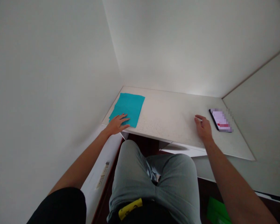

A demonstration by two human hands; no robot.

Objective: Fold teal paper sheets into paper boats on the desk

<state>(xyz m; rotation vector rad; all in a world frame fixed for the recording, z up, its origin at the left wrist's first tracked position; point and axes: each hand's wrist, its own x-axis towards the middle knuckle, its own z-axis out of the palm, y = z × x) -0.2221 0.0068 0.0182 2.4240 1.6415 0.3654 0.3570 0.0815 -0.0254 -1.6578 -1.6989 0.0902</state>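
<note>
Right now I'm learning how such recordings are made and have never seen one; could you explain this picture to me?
Of course. There is no machine here, just a person's two bare hands. The one picture comes from a camera worn on the head, looking forward and down, so you also see the person's own jeans at the bottom.

In front is a white tabletop. On its left part lie turquoise sheets, and the left hand rests over their near edge with its fingers spread. Towards the right end lies a phone, its screen pixelated. The right hand is just left of it, fingers loosely bent; whether it touches the tabletop is hard to tell. Neither hand visibly grips anything.
</note>
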